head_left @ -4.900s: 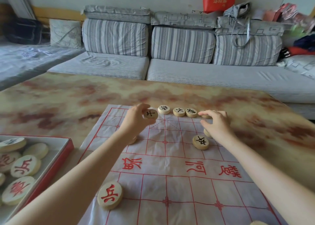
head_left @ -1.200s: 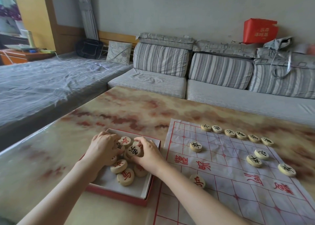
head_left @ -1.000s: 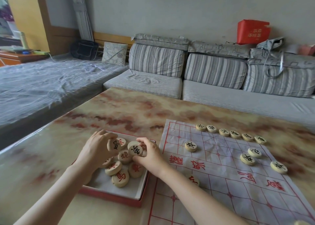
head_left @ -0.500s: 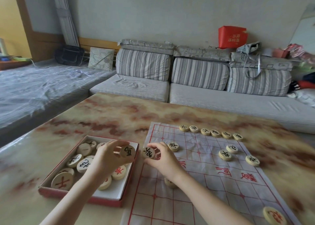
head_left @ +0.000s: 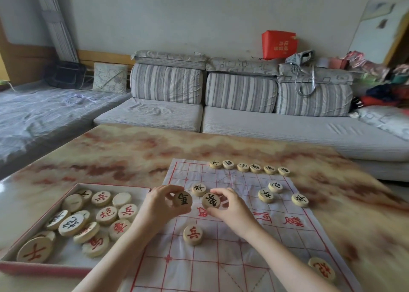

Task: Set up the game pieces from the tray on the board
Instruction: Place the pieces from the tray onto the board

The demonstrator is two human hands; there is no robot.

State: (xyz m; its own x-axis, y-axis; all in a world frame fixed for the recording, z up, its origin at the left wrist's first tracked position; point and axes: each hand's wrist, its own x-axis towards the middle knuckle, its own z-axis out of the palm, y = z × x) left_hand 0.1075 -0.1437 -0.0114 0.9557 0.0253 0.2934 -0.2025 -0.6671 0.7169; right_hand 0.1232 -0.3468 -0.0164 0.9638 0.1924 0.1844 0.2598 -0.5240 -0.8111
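Note:
A white cloth board (head_left: 232, 254) with a red grid lies on the table. My left hand (head_left: 159, 205) pinches a round wooden piece with a black character (head_left: 182, 200) above the board's left side. My right hand (head_left: 230, 207) pinches another black-character piece (head_left: 211, 201) right beside it. A row of black pieces (head_left: 250, 167) lines the board's far edge, and more stand behind my hands (head_left: 198, 189) and to the right (head_left: 265, 195). A red piece (head_left: 193, 234) sits near my wrists. The red-rimmed tray (head_left: 73, 269) at the left holds several pieces.
A red-character piece (head_left: 322, 269) lies at the board's near right edge. The marbled table (head_left: 124, 154) extends beyond the board. A grey striped sofa (head_left: 243, 106) runs behind the table, with a red bag (head_left: 279, 44) and clothes on its back.
Both hands lifted one black-character piece each out of the tray and carried them to the right over the board. The camera view swung right with them.

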